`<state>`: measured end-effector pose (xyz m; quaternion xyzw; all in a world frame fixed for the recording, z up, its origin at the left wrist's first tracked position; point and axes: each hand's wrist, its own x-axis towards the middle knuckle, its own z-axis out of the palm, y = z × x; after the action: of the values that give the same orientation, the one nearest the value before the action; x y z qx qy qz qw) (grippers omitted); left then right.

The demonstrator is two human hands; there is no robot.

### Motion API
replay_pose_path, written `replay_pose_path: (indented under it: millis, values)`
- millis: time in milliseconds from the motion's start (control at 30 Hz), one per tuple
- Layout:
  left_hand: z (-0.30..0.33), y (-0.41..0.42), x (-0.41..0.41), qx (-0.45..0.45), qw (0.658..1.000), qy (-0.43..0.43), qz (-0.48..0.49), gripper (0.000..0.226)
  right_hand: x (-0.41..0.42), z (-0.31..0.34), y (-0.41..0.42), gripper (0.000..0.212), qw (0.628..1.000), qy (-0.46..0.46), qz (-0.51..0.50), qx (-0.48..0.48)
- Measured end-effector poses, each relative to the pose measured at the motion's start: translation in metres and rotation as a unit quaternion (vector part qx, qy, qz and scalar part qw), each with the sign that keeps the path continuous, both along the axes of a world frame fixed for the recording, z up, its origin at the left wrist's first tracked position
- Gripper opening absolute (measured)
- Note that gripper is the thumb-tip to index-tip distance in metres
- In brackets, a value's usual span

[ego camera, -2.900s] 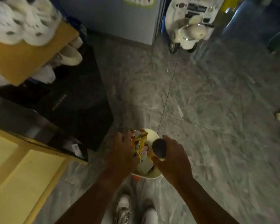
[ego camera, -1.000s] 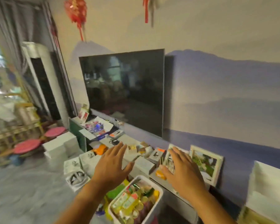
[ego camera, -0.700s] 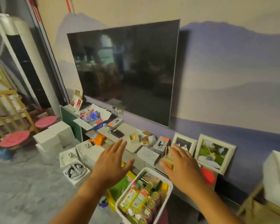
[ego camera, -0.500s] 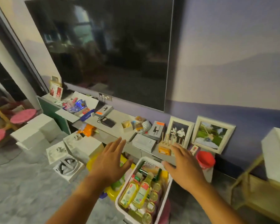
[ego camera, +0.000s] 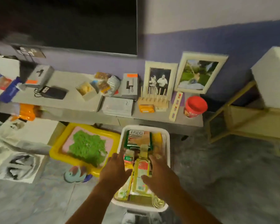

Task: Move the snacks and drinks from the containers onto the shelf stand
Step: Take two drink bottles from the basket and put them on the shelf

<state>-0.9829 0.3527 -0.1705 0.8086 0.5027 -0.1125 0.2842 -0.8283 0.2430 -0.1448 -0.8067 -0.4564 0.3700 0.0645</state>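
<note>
Hands, left hand and right hand, spread flat over white bin.

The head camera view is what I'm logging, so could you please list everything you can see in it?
white bin: one, white, on the floor in front of the low shelf
drink bottles: at least two, yellow, lying in the bin
green snack pack: one, far end of the bin
can: one, near right corner of the bin
yellow tray: one, left of the bin, green material inside
red cup: one, right end of the shelf
photo frames: two, white, leaning on the wall
wooden rack: one, before the left frame
TV: one, black, on the wall
left hand: fingers straight, over the bottles
right hand: fingers straight, over the bottles
</note>
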Motion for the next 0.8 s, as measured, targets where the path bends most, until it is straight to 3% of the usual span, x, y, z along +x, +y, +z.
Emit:
replay_pose_path:
  millis: [167,333,433,667,800]
  values:
    - [-0.084,-0.013,-0.019,-0.019,0.998,0.049,-0.019,0.100,-0.052,-0.075,0.020,0.070,0.995,-0.044,-0.061,-0.062]
    - [-0.114,-0.027,-0.021,0.019,1.000,0.008,0.012,0.114,-0.070,-0.111,0.027,0.112,0.987,-0.093,-0.114,-0.059]
    - [-0.117,-0.025,-0.018,0.026,0.999,-0.007,0.025,0.112,-0.071,-0.117,0.031,0.117,0.985,-0.084,-0.142,-0.052]
    - [-0.065,0.012,-0.028,-0.087,0.976,-0.165,0.114,0.108,-0.056,-0.062,0.025,0.106,0.970,0.036,-0.224,0.083]
    - [0.032,0.047,-0.001,-0.141,0.933,-0.317,0.100,0.088,-0.027,0.018,0.026,0.056,0.920,0.083,-0.310,0.225]
